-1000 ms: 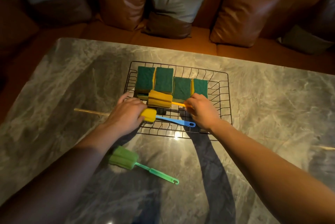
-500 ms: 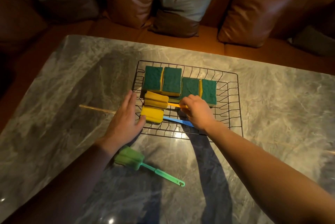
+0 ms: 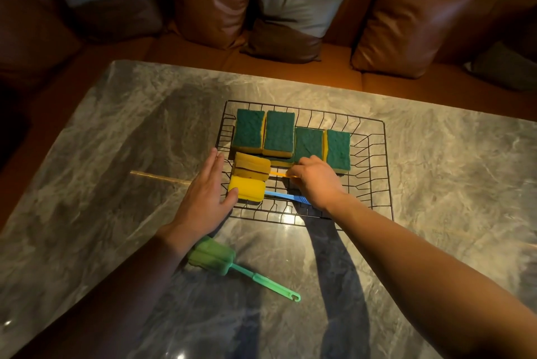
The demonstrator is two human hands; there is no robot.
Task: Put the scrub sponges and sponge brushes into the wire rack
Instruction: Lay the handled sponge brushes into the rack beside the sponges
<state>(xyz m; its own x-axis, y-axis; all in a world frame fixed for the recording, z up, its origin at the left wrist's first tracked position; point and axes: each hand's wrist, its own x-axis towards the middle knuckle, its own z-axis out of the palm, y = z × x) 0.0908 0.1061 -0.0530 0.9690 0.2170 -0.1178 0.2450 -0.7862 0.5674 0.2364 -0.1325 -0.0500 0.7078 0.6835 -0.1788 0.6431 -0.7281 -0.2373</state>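
Your left hand (image 3: pixel 203 199) lies flat, fingers spread and gripping nothing, on the marble surface (image 3: pixel 87 184) at the left edge of the wire rack (image 3: pixel 386 172), its thumb touching the yellow head of the blue-handled sponge brush (image 3: pixel 247 192). Nearer you, just beside your left forearm, the green sponge brush (image 3: pixel 215 255) lies on the surface outside the rack, handle pointing right. Inside the rack, the blue-handled brush lies along the front, and the orange-handled sponge brush (image 3: pixel 252 166) lies just behind it, the two heads touching. Behind them, four scrub sponges (image 3: pixel 279 133) stand in a row, green sides up; a fifth seems to lie under them, though the shadow makes that hard to tell. Your right hand (image 3: pixel 316 181) is pinched on the orange handle, its wrist over the blue one.
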